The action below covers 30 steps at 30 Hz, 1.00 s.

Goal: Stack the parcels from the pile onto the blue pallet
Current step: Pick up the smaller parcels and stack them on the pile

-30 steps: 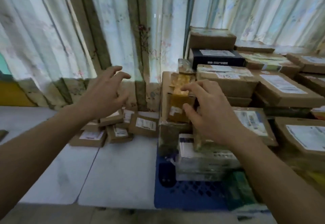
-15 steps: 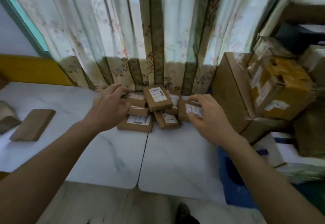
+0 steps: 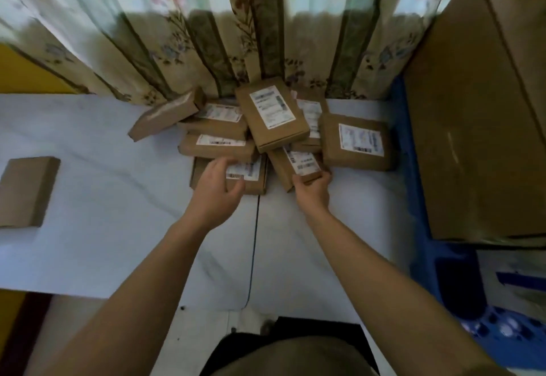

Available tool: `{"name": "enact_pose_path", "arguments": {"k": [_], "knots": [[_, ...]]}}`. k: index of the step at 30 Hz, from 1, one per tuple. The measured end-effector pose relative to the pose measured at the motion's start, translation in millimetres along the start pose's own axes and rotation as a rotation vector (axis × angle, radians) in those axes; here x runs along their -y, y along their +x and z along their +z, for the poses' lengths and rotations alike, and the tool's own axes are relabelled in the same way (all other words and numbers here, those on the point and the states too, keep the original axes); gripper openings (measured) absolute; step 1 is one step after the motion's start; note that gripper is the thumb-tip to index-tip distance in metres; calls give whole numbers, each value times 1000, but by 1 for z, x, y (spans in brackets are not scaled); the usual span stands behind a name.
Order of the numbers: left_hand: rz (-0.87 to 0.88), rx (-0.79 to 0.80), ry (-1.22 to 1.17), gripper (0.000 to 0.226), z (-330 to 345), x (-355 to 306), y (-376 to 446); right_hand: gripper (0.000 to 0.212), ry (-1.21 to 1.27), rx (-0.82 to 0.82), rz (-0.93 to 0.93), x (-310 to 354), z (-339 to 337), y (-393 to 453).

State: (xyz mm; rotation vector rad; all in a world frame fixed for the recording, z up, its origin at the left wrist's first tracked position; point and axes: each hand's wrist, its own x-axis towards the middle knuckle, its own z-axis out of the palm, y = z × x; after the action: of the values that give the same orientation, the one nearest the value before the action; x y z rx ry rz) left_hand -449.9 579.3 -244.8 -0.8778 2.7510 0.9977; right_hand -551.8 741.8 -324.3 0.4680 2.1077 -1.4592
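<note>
Parcels (image 3: 274, 115) lie heaped on the worktop (image 3: 88, 198) at 12 o'clock, against the curtain. Both hands have dropped onto the pile since half a second ago: right grip (image 3: 313, 188) pinches a slim parcel (image 3: 298, 169); left grip (image 3: 217, 186), fingers spread, rests on a flat one (image 3: 251, 175). Pallet (image 3: 413, 198) waits at 3 o'clock; the lift looks next.

Pile: we see small flat brown cardboard parcels with white labels (image 3: 271, 115) heaped on the white marbled table (image 3: 103, 198), against the floral curtain (image 3: 206, 45).
Right hand: our right hand (image 3: 313, 188) grips the near end of a slanted labelled brown parcel (image 3: 295, 166) at the pile's front.
Left hand: our left hand (image 3: 217, 189) rests, fingers loosely spread, on the frontmost flat labelled parcel (image 3: 254, 177).
Right side: a large plain brown carton (image 3: 478, 127) stands on the blue plastic pallet (image 3: 413, 186).
Left side: a lone unlabelled brown parcel (image 3: 25, 191) lies well apart.
</note>
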Motion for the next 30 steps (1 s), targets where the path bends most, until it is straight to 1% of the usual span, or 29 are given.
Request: {"name": "enact_pose_path", "arguments": {"k": [5,8,11,14,16,19,21,24,27,30], "knots": [[-32,64,-22,47,4,15,8,94,237,-72,111,-8,15,12],[-6,99,-50,47,0,13,17,96,349,-126,110,4,6,-2],[39,129,-103,56,-4,7,19,86,444,-179,79,18,-11,-34],[62,171,-185,67,-12,3,12,62,498,-217,53,26,-37,-79],[20,198,-279,70,-17,4,5,47,537,-224,0,28,-51,-112],[-53,231,-477,64,-26,4,-4,39,573,-242,-77,29,-63,-155],[-52,245,-619,56,-36,-4,-11,36,563,-260,-151,33,-68,-181],[59,243,-704,44,-57,-20,-25,30,482,-303,-277,32,-70,-212],[172,258,-742,42,-74,-35,-38,26,301,-527,-422,23,-74,-238],[221,361,-849,51,-85,-56,-54,28,182,-719,-527,15,-91,-265]]}}
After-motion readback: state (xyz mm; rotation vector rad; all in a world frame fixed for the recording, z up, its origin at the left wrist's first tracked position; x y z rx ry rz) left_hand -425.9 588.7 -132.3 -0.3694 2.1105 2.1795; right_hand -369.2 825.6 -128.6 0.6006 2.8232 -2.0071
